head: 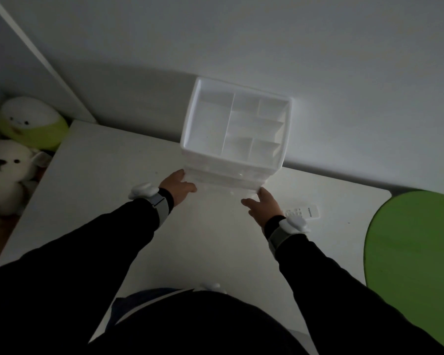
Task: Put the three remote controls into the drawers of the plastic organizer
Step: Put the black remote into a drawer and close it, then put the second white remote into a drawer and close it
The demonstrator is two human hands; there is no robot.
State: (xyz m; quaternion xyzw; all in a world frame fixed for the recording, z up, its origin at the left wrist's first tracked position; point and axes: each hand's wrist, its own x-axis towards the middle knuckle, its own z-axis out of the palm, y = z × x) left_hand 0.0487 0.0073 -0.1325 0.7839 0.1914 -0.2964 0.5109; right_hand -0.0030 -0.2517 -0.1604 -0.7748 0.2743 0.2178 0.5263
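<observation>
A white plastic organizer (190, 116) stands at the back of the white table (108, 175), against the wall. Its top tray is split into several empty compartments, and translucent drawers stack below it. My left hand (178, 187) rests against the lower left front corner of the drawers. My right hand (263, 207) touches the lower right front corner. Both hands have fingers spread along the drawer fronts; the scene is dim and I cannot tell whether a drawer is pulled out. One white remote control (304, 212) lies on the table just right of my right wrist. No other remote shows.
Two plush toys sit left of the table: a green and white one (32, 123) and a white bear (4, 172). A green round surface (415, 252) borders the table's right side. A grey wall rises behind the organizer.
</observation>
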